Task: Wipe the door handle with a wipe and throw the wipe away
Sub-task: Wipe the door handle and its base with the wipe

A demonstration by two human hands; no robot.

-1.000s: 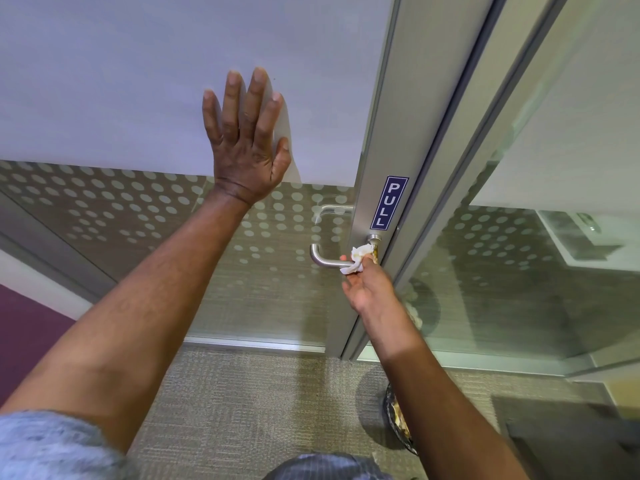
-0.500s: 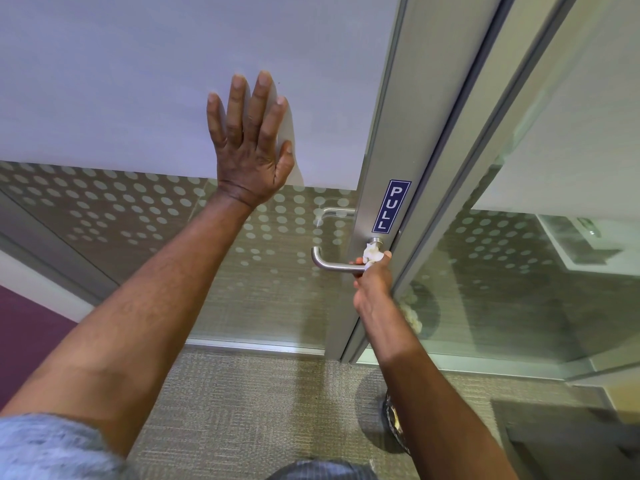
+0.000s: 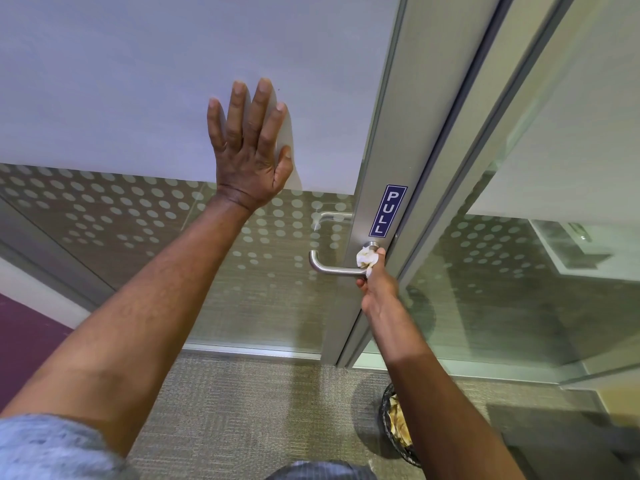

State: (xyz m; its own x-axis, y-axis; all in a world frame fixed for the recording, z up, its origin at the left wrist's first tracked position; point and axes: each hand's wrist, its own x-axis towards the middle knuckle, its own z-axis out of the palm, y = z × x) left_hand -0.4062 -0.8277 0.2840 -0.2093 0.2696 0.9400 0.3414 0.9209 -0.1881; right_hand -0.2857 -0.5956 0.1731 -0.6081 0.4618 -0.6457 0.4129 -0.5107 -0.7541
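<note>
A brushed-metal lever door handle sticks out to the left from the door's metal frame, just below a blue PULL sign. My right hand holds a crumpled white wipe against the handle's right end, near its round base. My left hand lies flat on the frosted glass door, fingers spread, holding nothing. A black mesh waste bin with crumpled paper inside stands on the floor below, partly hidden by my right forearm.
The door's lower glass has a pattern of white dots. To the right is a clear glass panel with a room behind it. Grey carpet covers the floor. A purple floor area lies at the far left.
My right hand has slid the wipe along the handle to the right, from the bar up to the round base at the frame. My left hand stays pressed on the door.
</note>
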